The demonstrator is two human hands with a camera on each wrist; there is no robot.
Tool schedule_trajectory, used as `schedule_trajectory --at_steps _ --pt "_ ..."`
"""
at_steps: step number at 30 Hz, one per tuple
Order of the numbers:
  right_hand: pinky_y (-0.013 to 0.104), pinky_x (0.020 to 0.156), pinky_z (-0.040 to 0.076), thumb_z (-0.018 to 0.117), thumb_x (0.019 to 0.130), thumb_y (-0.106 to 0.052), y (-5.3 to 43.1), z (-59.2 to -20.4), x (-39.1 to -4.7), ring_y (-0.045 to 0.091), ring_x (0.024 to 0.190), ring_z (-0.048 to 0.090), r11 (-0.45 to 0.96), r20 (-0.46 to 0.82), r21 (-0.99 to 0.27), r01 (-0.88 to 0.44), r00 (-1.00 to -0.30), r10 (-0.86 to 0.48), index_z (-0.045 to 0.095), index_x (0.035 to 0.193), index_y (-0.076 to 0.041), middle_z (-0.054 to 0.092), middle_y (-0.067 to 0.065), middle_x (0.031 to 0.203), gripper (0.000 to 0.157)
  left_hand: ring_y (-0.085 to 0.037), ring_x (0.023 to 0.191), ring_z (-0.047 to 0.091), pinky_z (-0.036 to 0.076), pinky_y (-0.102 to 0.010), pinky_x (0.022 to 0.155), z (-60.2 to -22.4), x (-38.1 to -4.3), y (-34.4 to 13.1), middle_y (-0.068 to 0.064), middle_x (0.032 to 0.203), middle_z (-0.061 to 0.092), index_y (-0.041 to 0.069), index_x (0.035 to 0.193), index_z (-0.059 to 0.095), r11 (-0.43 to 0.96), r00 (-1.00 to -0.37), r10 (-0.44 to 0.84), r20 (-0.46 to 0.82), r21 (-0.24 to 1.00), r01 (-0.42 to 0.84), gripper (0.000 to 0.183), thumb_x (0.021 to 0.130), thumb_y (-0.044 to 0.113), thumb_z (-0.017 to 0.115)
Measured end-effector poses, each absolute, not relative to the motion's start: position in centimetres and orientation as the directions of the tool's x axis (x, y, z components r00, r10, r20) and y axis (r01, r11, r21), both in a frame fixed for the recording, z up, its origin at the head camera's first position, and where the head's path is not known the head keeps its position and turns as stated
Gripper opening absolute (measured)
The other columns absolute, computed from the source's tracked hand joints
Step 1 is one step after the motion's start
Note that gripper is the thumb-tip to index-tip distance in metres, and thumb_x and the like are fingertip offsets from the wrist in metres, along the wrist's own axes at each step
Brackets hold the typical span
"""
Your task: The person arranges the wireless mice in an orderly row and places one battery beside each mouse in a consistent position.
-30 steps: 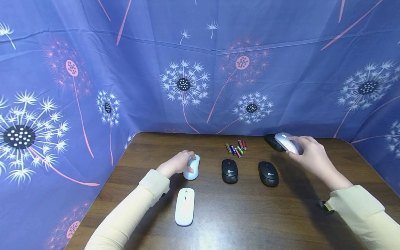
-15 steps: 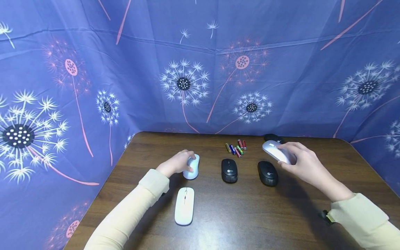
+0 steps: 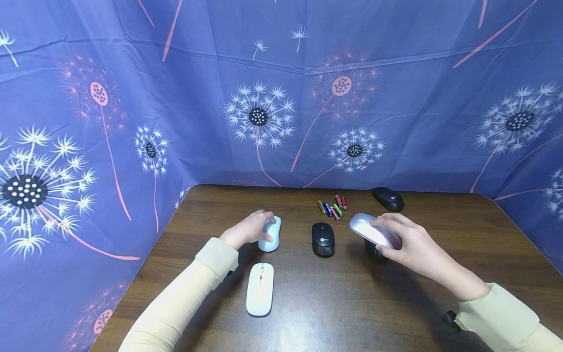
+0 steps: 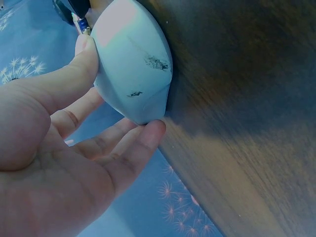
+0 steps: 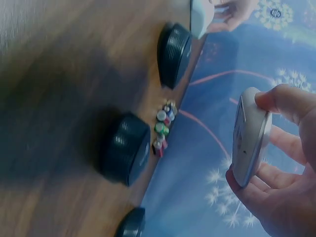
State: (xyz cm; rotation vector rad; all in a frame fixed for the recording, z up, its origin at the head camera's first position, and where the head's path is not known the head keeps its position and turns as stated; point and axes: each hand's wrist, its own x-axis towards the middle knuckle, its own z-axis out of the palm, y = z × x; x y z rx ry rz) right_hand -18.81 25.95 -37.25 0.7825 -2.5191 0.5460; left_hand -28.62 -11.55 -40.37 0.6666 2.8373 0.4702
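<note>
Head view: gripping silver oval computer mouse (image 3: 366, 228) aloft in fingers (image 3: 390, 223) of right hand (image 3: 415, 244).
Likewise gripping pale-blue curved mouse (image 3: 275, 231) with left hand (image 3: 249, 230), on brown wooden surface (image 3: 334, 305).

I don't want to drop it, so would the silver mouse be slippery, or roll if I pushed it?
The silver mouse may be slippery, because its top looks smooth and shiny. It's probably stiff: it isn't bending between the fingers of the right hand. It probably wouldn't roll, since its underside looks flat.
</note>
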Motion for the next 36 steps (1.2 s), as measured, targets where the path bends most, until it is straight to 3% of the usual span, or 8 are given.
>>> schedule_trajectory --at_steps 13,26,36 --pt "0.034 0.068 0.052 0.084 0.062 -0.013 23.8 -39.3 -18.2 0.018 0.093 0.06 0.694 0.468 -0.246 -0.676 -0.71 -0.526 0.065 0.11 -0.016 0.061 0.007 0.115 0.052 -0.029 0.118 0.05 0.044 -0.038 0.098 -40.4 -28.5 -11.6 -0.015 0.125 0.055 0.006 0.118 0.06 0.853 -0.883 0.454 -0.117 0.344 0.393 0.045 0.078 0.015 0.077" --pt "0.028 0.072 0.049 0.083 0.066 -0.016 21.9 -41.3 -17.9 0.019 0.104 0.058 0.654 0.326 -0.34 -0.676 -0.737 -0.592 0.064 0.114 -0.023 0.06 0.004 0.123 0.052 -0.029 0.119 0.05 0.043 -0.039 0.099 -40.2 -28.5 -11.6 -0.015 0.128 0.054 0.007 0.118 0.06 0.856 -0.886 0.446 -0.125 0.348 0.382 0.045 0.077 0.015 0.077" --pt "0.032 0.08 0.052 0.08 0.071 -0.015 20.7 -43.0 -17.4 0.019 0.108 0.057 0.605 0.232 -0.402 -0.687 -0.715 -0.659 0.061 0.116 -0.024 0.057 0.004 0.124 0.051 -0.029 0.122 0.048 0.042 -0.039 0.1 -40.1 -28.4 -11.5 -0.015 0.129 0.053 0.007 0.119 0.06 0.858 -0.885 0.447 -0.132 0.342 0.382 0.045 0.078 0.017 0.077"
